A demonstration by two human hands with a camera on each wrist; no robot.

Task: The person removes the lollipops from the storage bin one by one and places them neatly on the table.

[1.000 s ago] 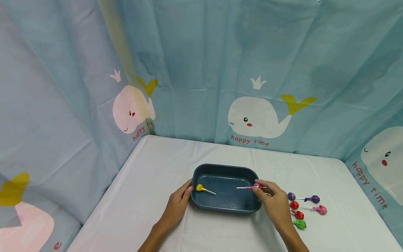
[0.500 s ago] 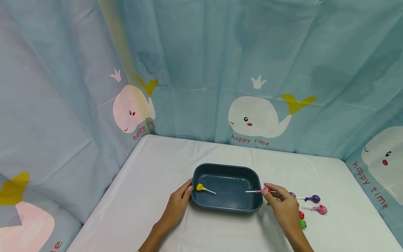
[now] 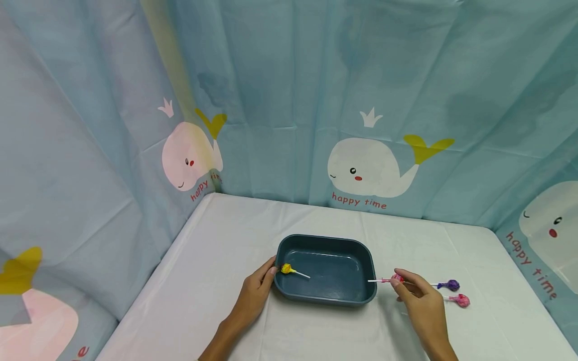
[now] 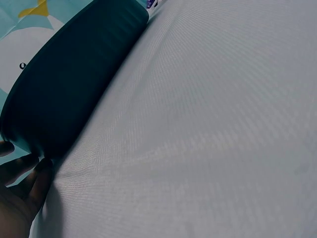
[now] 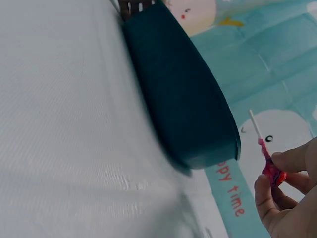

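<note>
My right hand [image 3: 422,298] pinches the ball of a pink-wrapped lollipop [image 5: 273,171] between thumb and fingers, just off the right end of a dark blue tray [image 3: 327,301]. Its white stick points left and overlaps the tray's right rim in the head view. Inside the tray, at its left end, lies a yellow lollipop [image 3: 287,268]. At the tray's left end, the fingers and thumb of my left hand [image 3: 255,293] rest against the outer wall; the left wrist view shows the fingertips [image 4: 43,166] low on it.
On the white tablecloth [image 3: 226,230], right of my right hand, lie a purple lollipop [image 3: 451,285] and another pink lollipop [image 3: 461,301]. My right hand hides the area where other lollipops lay. A blue curtain [image 3: 280,100] with whale prints hangs behind the table.
My right hand has drawn back to the right with the pink lollipop, from over the tray to beyond its right rim, covering the red, green and blue-purple lollipops. My left hand has stayed put.
</note>
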